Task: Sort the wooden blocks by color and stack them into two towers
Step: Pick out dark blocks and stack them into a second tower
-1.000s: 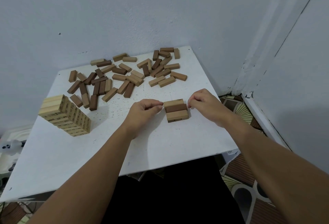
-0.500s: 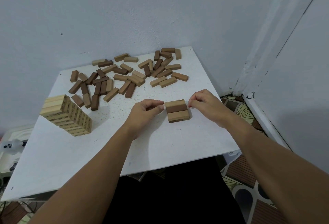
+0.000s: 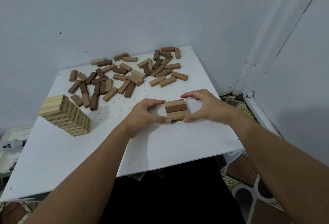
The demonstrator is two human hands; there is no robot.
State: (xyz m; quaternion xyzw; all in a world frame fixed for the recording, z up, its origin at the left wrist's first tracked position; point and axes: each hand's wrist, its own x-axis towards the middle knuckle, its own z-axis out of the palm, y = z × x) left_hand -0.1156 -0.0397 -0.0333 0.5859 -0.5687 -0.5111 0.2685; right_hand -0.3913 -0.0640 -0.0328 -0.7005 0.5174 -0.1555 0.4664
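Bare white tabletop (image 3: 178, 145) lies open between the person and a small block stack (image 3: 176, 110), which sits toward the table's right edge near the wall corner. Left hand (image 3: 145, 115) and right hand (image 3: 207, 109) clamp the stack from opposite sides, thumbs at its near corners, fingers curled over the far ones. Loose light and dark wooden blocks (image 3: 124, 76) crowd the far side; a pale block tower (image 3: 65, 115) stands at left.
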